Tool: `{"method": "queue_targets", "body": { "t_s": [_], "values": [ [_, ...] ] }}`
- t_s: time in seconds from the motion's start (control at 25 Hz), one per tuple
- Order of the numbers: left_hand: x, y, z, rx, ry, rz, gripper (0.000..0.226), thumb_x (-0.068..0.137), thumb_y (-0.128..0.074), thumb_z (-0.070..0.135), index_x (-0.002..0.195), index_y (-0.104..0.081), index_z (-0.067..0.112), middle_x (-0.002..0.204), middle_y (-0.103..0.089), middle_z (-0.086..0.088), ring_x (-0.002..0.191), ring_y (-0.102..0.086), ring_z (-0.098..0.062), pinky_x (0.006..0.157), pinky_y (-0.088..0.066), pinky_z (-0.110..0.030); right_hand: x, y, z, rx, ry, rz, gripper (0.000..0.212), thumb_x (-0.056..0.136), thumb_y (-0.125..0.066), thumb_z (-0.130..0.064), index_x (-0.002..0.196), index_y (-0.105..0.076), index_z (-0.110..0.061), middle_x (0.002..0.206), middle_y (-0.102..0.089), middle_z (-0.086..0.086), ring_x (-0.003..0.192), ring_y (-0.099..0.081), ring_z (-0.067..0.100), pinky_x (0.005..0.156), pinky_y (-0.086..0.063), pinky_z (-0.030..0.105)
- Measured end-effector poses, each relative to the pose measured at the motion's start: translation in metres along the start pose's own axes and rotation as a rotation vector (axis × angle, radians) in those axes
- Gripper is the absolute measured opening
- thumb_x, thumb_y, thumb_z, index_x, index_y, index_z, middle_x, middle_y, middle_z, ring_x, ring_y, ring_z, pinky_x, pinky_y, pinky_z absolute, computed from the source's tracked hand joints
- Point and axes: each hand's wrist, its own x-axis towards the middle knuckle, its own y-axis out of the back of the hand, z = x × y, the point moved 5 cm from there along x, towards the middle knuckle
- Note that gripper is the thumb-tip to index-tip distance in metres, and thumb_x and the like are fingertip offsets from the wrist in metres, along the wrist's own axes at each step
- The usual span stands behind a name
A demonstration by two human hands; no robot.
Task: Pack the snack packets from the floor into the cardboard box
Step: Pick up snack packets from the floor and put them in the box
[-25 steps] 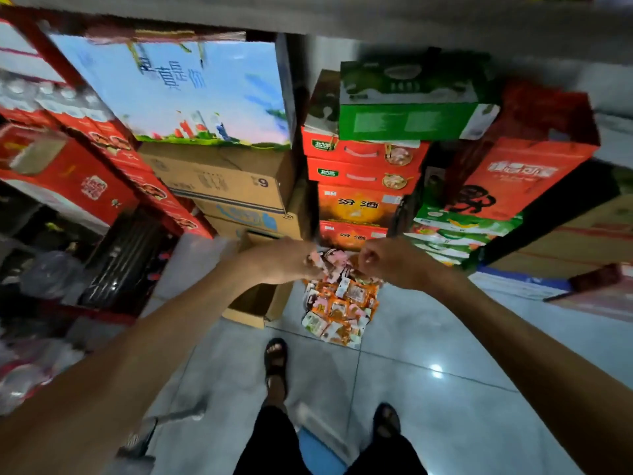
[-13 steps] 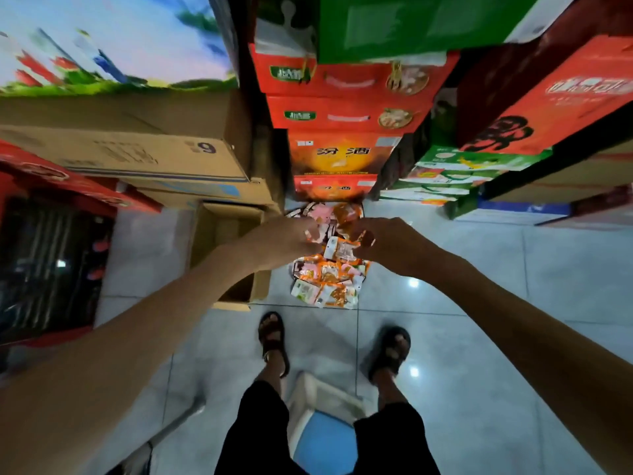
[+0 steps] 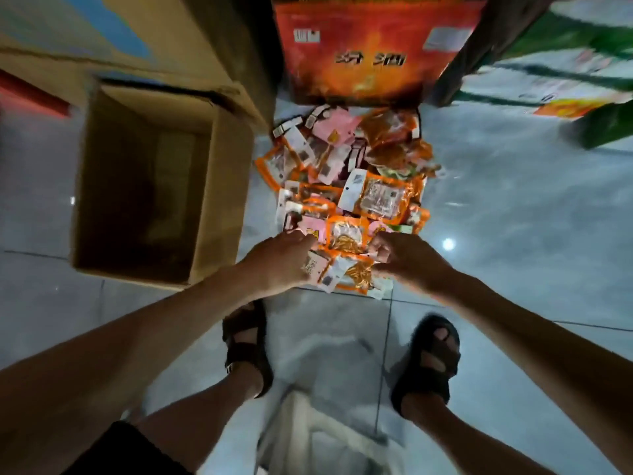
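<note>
The packets (image 3: 352,186) are heaped on the floor (image 3: 513,234), just right of the open box (image 3: 222,200) (its inside lost in shadow). The left hand (image 3: 281,262) and right hand (image 3: 407,265) are curled round packets at the heap's near edge. A full bunch should be gathered between them before being lifted across.

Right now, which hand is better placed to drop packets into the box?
Left: the left hand is at the packets beside the open box; the right hand is farther from it.
</note>
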Motion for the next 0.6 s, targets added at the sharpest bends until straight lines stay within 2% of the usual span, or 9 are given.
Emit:
{"method": "queue_targets", "body": {
  "t_s": [0.08, 0.24, 0.36, 0.48, 0.6],
  "values": [
    [0.041, -0.044, -0.017, 0.227, -0.101, 0.037, 0.073, 0.085, -0.071, 0.031, 0.146, -0.035, 0.015, 0.148, -0.043, -0.008, 0.135, -0.043, -0.026, 0.107, -0.04, -0.037, 0.04, -0.039, 0.031, -0.103, 0.051, 0.018, 0.044, 0.082, -0.072, -0.029, 0.119, -0.055, -0.016, 0.118, -0.062, 0.007, 0.106, -0.059, 0.022, 0.087, -0.05, 0.036],
    [0.098, -0.106, -0.039, 0.653, -0.241, 0.059, 0.093, 0.085, -0.073, 0.033, 0.156, -0.016, 0.013, 0.16, -0.024, -0.015, 0.146, -0.027, -0.033, 0.119, -0.023, -0.042, 0.088, -0.103, 0.068, -0.558, 0.198, 0.105, 0.089, 0.068, -0.08, -0.047, 0.14, -0.039, -0.014, 0.135, -0.049, 0.017, 0.124, -0.048, 0.033, 0.101, -0.044, 0.044],
    [0.129, -0.137, -0.06, 0.785, -0.24, 0.002, 0.088, 0.093, -0.062, 0.015, 0.158, -0.002, 0.013, 0.164, -0.013, -0.017, 0.151, -0.015, -0.035, 0.122, -0.014, -0.045, 0.108, -0.137, 0.083, -0.719, 0.232, 0.195, 0.106, 0.051, -0.089, -0.05, 0.137, -0.04, -0.013, 0.126, -0.054, 0.018, 0.111, -0.054, 0.034, 0.09, -0.049, 0.047],
    [0.145, -0.148, -0.068, 0.829, -0.265, 0.058, 0.083, 0.092, -0.059, 0.005, 0.157, -0.008, 0.011, 0.159, -0.025, -0.017, 0.145, -0.026, -0.035, 0.12, -0.019, -0.047, 0.116, -0.154, 0.091, -0.758, 0.263, 0.312, 0.104, 0.049, -0.091, -0.044, 0.134, -0.042, -0.011, 0.128, -0.052, 0.021, 0.109, -0.056, 0.037, 0.087, -0.048, 0.049],
    [0.152, -0.149, -0.069, 0.834, -0.296, 0.118, 0.075, 0.089, -0.065, 0.016, 0.15, -0.024, 0.005, 0.146, -0.039, -0.016, 0.134, -0.036, -0.034, 0.115, -0.026, -0.046, 0.122, -0.161, 0.094, -0.756, 0.246, 0.404, 0.102, 0.043, -0.094, -0.033, 0.128, -0.042, -0.009, 0.123, -0.052, 0.021, 0.103, -0.058, 0.037, 0.082, -0.051, 0.047]
  ]
}}
